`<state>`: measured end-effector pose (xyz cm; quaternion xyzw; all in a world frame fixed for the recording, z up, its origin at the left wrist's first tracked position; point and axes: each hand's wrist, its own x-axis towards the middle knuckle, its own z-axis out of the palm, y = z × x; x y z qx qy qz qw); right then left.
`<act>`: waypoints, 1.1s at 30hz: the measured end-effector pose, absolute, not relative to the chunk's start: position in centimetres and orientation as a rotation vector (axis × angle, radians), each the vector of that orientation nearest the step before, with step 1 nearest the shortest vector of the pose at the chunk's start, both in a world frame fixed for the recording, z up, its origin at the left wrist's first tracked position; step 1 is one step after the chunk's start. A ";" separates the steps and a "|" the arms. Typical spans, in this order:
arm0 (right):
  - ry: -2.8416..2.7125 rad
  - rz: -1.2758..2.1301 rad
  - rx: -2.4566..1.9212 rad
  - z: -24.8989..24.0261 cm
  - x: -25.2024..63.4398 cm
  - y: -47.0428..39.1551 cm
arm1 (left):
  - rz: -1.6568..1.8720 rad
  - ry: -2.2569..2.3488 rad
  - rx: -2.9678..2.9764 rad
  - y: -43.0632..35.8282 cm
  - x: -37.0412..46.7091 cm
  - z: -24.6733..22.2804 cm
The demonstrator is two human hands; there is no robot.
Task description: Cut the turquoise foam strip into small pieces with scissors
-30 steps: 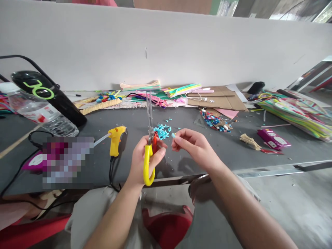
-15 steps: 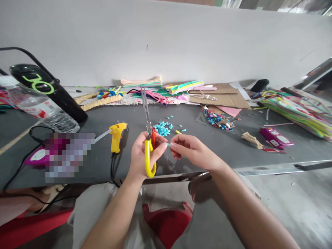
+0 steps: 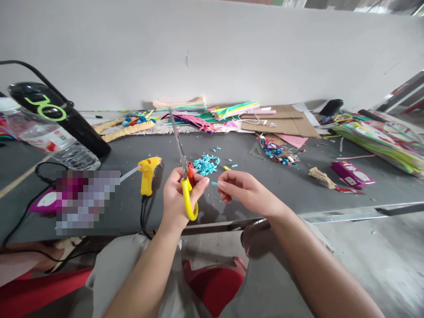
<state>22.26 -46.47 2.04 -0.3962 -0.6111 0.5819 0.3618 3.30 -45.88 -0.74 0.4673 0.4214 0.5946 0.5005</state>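
Yellow-and-red-handled scissors [image 3: 190, 201] are gripped in my left hand [image 3: 175, 201], their blades pointing up and slightly left. Between the thumb and fingertips of my right hand [image 3: 247, 192] is a short light-blue pipe cleaner piece [image 3: 214, 183], its free end pointing at my left thumb with a small gap. Just beyond my hands, a heap of similar light-blue pieces [image 3: 206, 164] lies on the grey table, with several strays to its right. My right hand's lower fingers are curled and partly hidden.
Left of my hands stands a yellow glue gun [image 3: 148, 176], its cord running off the front edge. Farther left are a water bottle [image 3: 59, 137] and a black bottle [image 3: 76, 123]. Pipe cleaner bundles [image 3: 235, 110] and cardboard [image 3: 291, 123] line the wall. A purple packet [image 3: 353, 174] lies right.
My left hand has drawn slightly left, its fingertips now apart from the blue piece. The scissors tilt more to the left. My right hand stays almost in place with the piece.
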 end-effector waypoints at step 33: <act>-1.988 0.481 -1.321 1.1 21.9 -46.3 | 1.281 0.662 0.854 -45.6 3.3 -1.1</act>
